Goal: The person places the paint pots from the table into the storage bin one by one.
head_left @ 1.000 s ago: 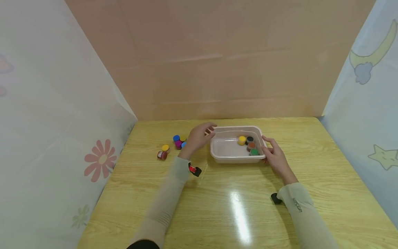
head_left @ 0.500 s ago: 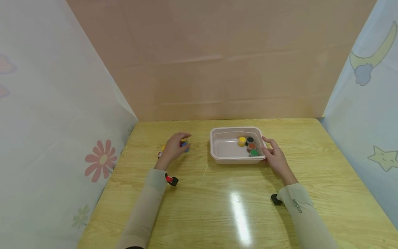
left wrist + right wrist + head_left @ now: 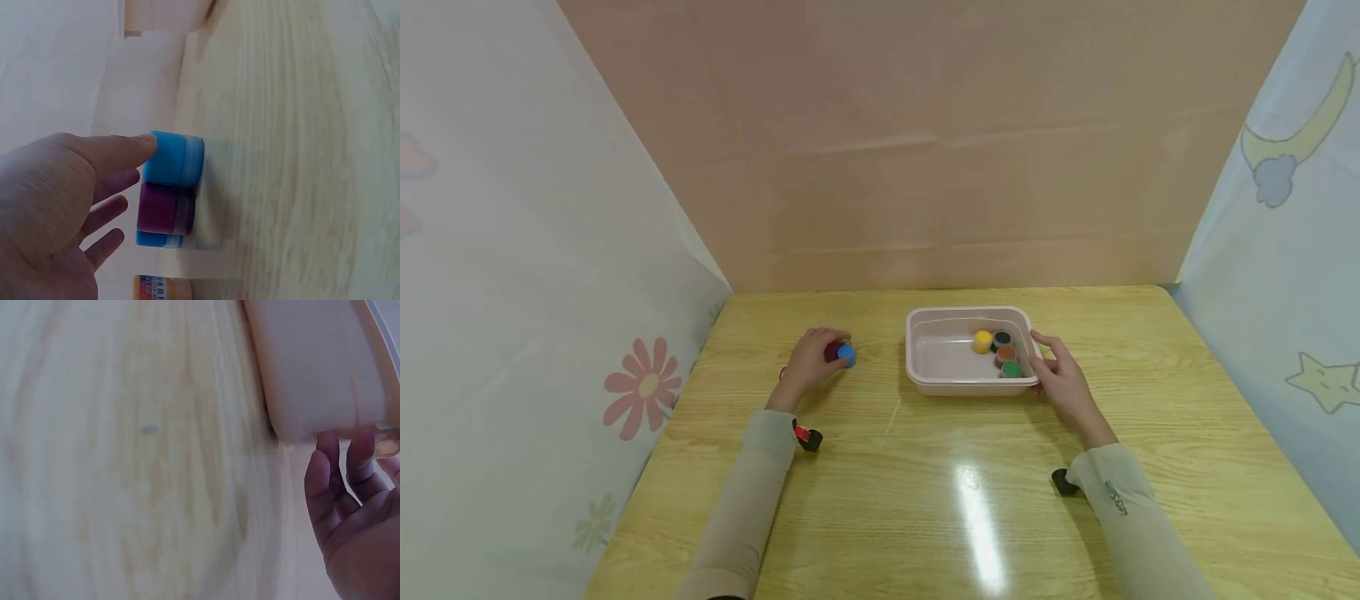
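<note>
In the head view the left hand point(image 3: 807, 360) is beside a small light blue jar point(image 3: 846, 356) and a dark purple one point(image 3: 832, 352). Its thumb tip touches the light blue jar's cap point(image 3: 166, 159) in the left wrist view, while the other fingers of that hand point(image 3: 56, 197) are spread, slightly bent. A purple jar point(image 3: 157, 208) and a blue-capped jar point(image 3: 150, 239) stand in line beside it. On the right, the right hand point(image 3: 1066, 387) holds the right end of a pale tray point(image 3: 970, 382), its fingertips against the tray's end point(image 3: 312, 369) in the right wrist view.
Inside the tray are a yellow jar point(image 3: 982, 341), a black one point(image 3: 1002, 340), a brown one point(image 3: 1006, 356) and a green one point(image 3: 1011, 369). An orange jar point(image 3: 153, 287) shows low in the left wrist view. A brown backdrop point(image 3: 880, 167) rises behind the table.
The left hand has moved left from the tray's left end to the loose jars, and its thumb has come to the light blue jar. The right hand and tray have stayed in place.
</note>
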The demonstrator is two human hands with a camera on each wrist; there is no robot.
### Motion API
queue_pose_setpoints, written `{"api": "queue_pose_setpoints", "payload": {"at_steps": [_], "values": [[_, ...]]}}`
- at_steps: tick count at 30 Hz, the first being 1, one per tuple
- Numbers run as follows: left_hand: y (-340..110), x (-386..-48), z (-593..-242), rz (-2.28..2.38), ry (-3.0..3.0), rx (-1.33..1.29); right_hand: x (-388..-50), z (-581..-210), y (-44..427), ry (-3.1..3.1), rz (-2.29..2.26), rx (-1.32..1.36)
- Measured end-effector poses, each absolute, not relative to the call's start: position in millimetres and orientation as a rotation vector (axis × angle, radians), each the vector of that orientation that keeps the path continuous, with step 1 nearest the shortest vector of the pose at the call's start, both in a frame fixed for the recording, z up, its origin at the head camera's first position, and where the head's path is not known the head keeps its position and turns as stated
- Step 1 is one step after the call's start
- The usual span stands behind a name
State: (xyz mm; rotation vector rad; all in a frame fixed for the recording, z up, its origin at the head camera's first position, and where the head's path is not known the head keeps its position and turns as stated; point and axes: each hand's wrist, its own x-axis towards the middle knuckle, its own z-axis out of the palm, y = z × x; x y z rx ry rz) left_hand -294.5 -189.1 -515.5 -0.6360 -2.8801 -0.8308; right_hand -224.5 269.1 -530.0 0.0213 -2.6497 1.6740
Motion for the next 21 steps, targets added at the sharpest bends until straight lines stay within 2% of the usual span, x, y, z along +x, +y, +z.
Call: {"api": "queue_pose_setpoints", "payload": {"at_steps": [12,21], "values": [[-188.0,-298.5,-523.4,-0.743,-2.873,-0.63,-221.3,-526.9,266.1,-2.645,1.674,-0.005],[-185.5,-298.6,-528.1,-0.744,-2.848,-0.745,-222.0,-526.7,266.2,-2.641,1.665,-0.002]]}}
